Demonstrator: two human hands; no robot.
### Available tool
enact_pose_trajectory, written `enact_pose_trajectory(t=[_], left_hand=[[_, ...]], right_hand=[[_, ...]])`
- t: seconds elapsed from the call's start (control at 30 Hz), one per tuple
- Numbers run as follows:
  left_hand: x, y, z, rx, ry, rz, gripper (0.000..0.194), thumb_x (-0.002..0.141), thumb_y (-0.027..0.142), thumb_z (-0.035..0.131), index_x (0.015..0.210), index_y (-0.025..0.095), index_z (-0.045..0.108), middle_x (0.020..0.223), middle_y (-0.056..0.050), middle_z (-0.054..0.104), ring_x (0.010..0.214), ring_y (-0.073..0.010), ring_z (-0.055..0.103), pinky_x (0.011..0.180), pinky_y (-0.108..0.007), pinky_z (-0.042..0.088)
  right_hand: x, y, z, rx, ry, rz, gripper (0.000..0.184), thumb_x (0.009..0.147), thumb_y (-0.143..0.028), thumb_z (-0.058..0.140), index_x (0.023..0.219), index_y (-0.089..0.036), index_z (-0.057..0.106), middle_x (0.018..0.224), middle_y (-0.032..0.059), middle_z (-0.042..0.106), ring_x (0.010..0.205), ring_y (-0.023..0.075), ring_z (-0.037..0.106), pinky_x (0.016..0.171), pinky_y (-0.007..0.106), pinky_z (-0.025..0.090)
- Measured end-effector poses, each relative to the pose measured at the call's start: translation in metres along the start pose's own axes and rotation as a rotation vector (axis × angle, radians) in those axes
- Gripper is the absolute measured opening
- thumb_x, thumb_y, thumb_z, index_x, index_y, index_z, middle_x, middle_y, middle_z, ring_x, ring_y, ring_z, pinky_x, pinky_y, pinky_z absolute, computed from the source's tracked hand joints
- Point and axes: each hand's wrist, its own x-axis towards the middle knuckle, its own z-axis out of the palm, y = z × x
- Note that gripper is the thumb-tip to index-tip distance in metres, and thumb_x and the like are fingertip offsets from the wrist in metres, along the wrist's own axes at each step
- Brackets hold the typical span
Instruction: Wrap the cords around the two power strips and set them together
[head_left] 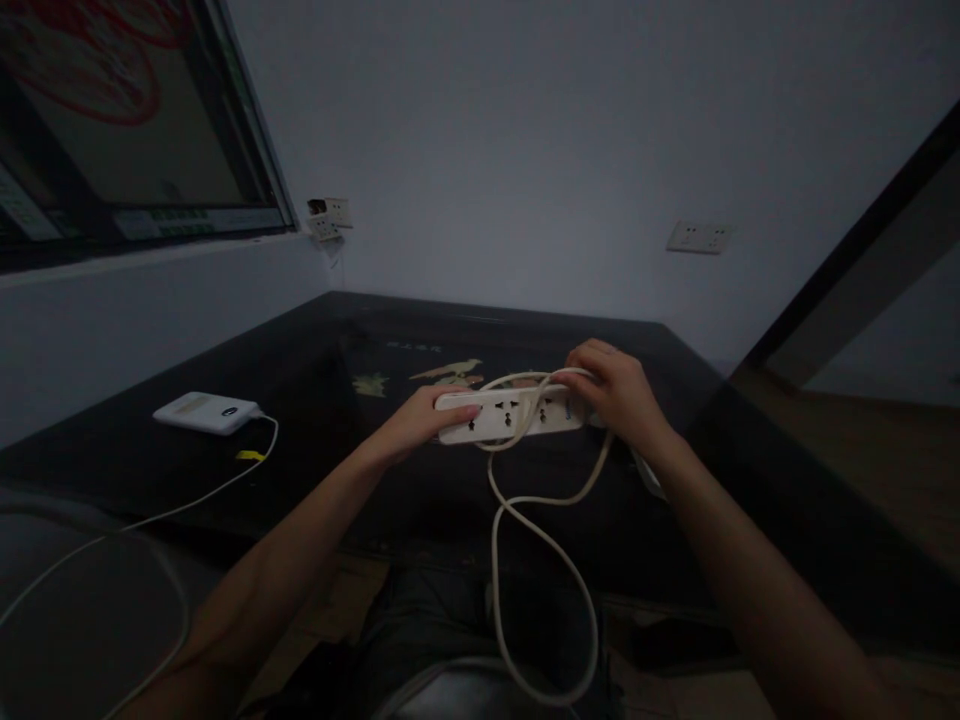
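Note:
A white power strip (491, 419) with several sockets is held up over the black table. Its left end is gripped by my left hand (424, 415), thumb on the socket face. My right hand (611, 390) is closed at the other end, pinching the white power cord (517, 507) between thumb and fingers. One turn of the cord wraps around the middle of the strip. Below, the rest hangs in a long loose loop past the table's front edge. Part of the strip's right end is hidden behind the right hand.
A white power bank (206, 412) with a thin white cable lies at the left, near a yellow tag (250, 455). The black table (337, 340) meets the wall. Wall sockets (699, 237) sit at the right; another socket (327, 217) hangs loose by the window. A pale object (649, 475) is partly behind my right wrist.

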Motion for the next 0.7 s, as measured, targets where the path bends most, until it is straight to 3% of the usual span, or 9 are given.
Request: enact_pose_trajectory(t=[0.13, 0.27, 0.33, 0.43, 0.57, 0.7], left_hand=[[0.006, 0.010, 0.000, 0.258, 0.056, 0.099, 0.044, 0.070, 0.041, 0.070, 0.103, 0.013, 0.069, 0.101, -0.010, 0.071, 0.085, -0.0217, 0.066, 0.073, -0.030, 0.050], [0.009, 0.012, -0.006, 0.454, 0.103, 0.191, 0.043, 0.073, 0.041, 0.066, 0.107, 0.015, 0.069, 0.102, -0.008, 0.071, 0.088, -0.0219, 0.065, 0.075, -0.030, 0.049], [0.008, 0.012, -0.011, 0.469, 0.051, 0.189, 0.044, 0.073, 0.042, 0.066, 0.107, 0.015, 0.069, 0.101, -0.009, 0.071, 0.086, -0.0213, 0.065, 0.073, -0.029, 0.049], [0.002, 0.019, -0.017, 0.440, -0.128, 0.147, 0.045, 0.074, 0.044, 0.066, 0.107, 0.014, 0.068, 0.095, -0.008, 0.071, 0.080, -0.0194, 0.064, 0.067, -0.027, 0.049], [-0.012, 0.033, -0.020, 0.438, -0.309, 0.171, 0.042, 0.072, 0.041, 0.069, 0.107, 0.017, 0.068, 0.093, -0.005, 0.071, 0.078, -0.0178, 0.063, 0.067, -0.026, 0.048], [-0.025, 0.039, -0.020, 0.331, -0.315, 0.200, 0.042, 0.069, 0.036, 0.071, 0.106, 0.018, 0.069, 0.092, -0.004, 0.070, 0.080, -0.0187, 0.063, 0.069, -0.027, 0.049]], right_hand=[[0.011, -0.013, -0.006, 0.043, -0.157, 0.032, 0.029, 0.088, -0.038, 0.053, 0.066, -0.019, 0.049, 0.059, -0.0038, 0.046, 0.056, 0.0113, 0.043, 0.055, 0.024, 0.025], [0.024, -0.029, -0.010, 0.063, -0.275, -0.035, 0.022, 0.087, -0.036, 0.056, 0.073, -0.019, 0.056, 0.061, -0.0038, 0.049, 0.057, 0.0102, 0.042, 0.056, 0.025, 0.024], [0.031, -0.033, -0.010, 0.070, -0.252, -0.036, 0.023, 0.083, -0.037, 0.061, 0.071, -0.018, 0.058, 0.060, -0.0036, 0.049, 0.056, 0.0097, 0.041, 0.056, 0.025, 0.024], [0.041, -0.036, -0.007, 0.168, -0.213, -0.028, 0.025, 0.078, -0.037, 0.066, 0.068, -0.016, 0.060, 0.059, -0.0027, 0.052, 0.057, 0.0095, 0.042, 0.056, 0.025, 0.026], [0.045, -0.042, -0.002, 0.360, -0.265, -0.043, 0.026, 0.075, -0.037, 0.069, 0.066, -0.016, 0.058, 0.061, -0.0026, 0.052, 0.058, 0.0092, 0.044, 0.055, 0.025, 0.030], [0.041, -0.039, 0.001, 0.480, -0.273, 0.008, 0.029, 0.074, -0.040, 0.068, 0.063, -0.017, 0.055, 0.058, -0.0042, 0.047, 0.057, 0.0087, 0.042, 0.054, 0.023, 0.031]])
